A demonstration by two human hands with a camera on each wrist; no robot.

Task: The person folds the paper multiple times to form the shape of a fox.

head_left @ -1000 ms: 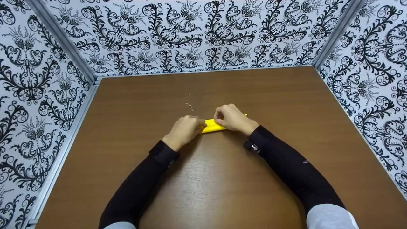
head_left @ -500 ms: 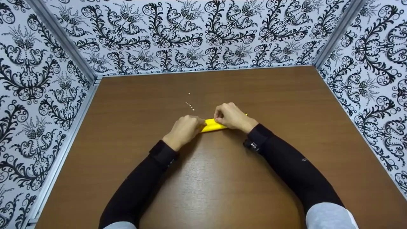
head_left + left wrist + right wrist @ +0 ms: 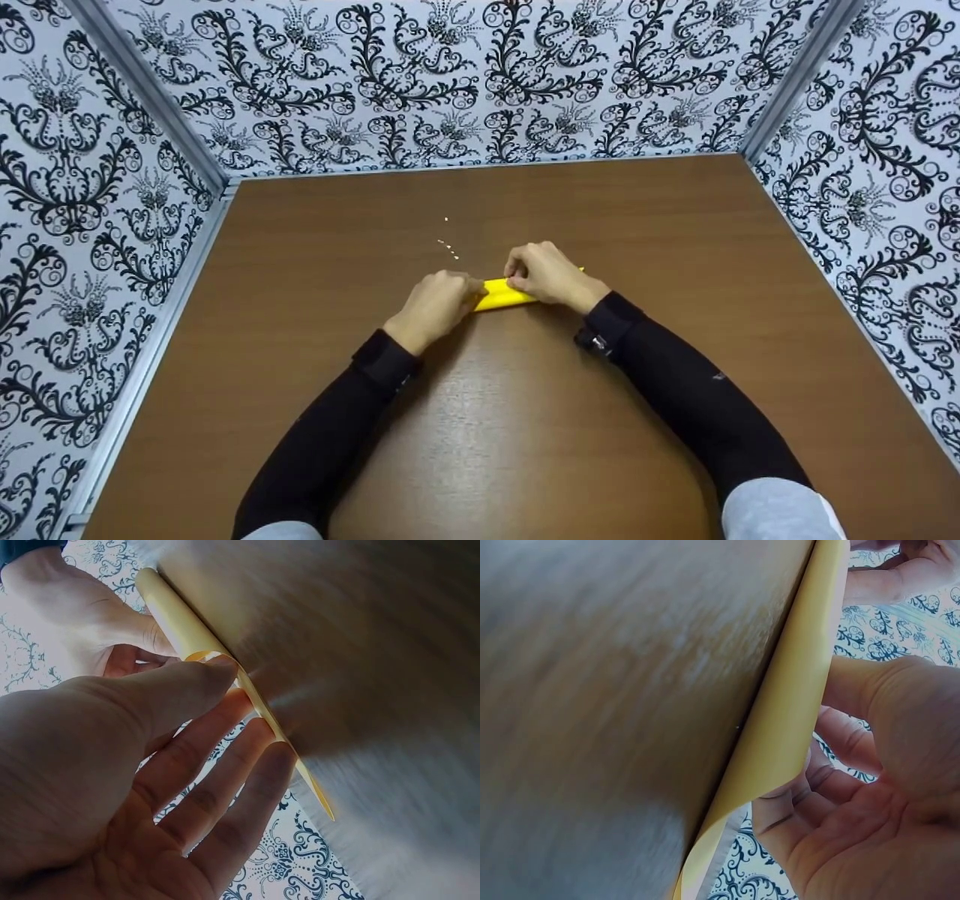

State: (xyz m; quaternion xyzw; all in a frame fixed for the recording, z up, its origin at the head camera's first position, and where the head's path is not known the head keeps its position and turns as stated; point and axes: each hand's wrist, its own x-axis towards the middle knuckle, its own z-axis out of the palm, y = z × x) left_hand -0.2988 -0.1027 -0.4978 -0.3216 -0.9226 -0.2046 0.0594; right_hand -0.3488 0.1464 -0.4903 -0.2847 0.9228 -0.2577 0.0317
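Observation:
A sheet of yellow paper (image 3: 499, 294), partly rolled into a tube, lies near the middle of the table. My left hand (image 3: 439, 304) holds its left end. In the left wrist view, the thumb (image 3: 202, 675) lies by the open end of the roll (image 3: 180, 619) with several fingers along the far side of the sheet. Farther right, my right hand (image 3: 551, 276) grips the same roll (image 3: 787, 705) between thumb and curled fingers. A loose corner of the paper flares past that hand. Both hands partly hide the sheet.
Several tiny white bits (image 3: 456, 257) lie on the brown tabletop (image 3: 465, 420) just beyond the paper. Patterned panels (image 3: 480, 90) close in the table at the back and on both sides, joined by grey metal rails (image 3: 150, 94).
Both hands keep their places on the paper. The left fingertips now cover the small curl at its left end that showed a second ago; the right hand has shifted very slightly.

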